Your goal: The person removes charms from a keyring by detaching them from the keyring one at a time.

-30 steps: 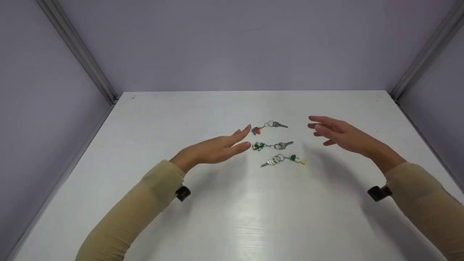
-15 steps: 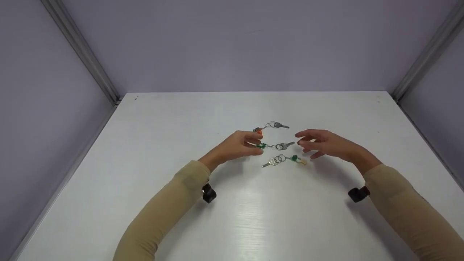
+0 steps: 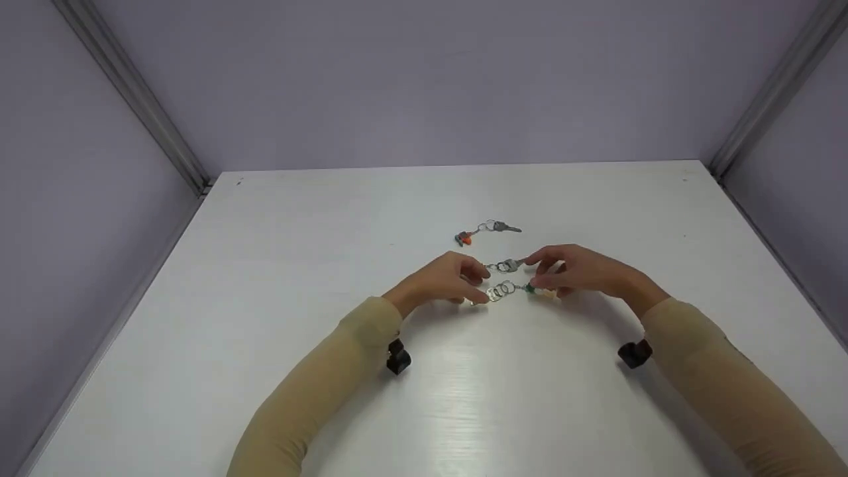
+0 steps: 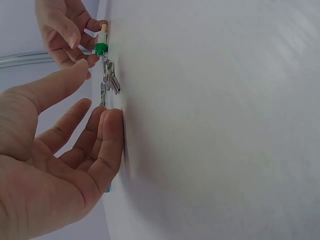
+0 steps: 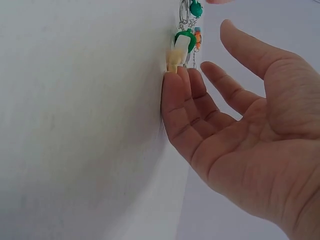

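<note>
The nearest keychain lies crosswise between both hands, nearer me than the orange-tagged keychain. Left hand at its key end, right hand at the green-and-cream charm. Fingers loose, touching the ends, gripping nothing yet.

Bright, even overhead light; soft glare on the table, wrist views slightly blurred.
</note>
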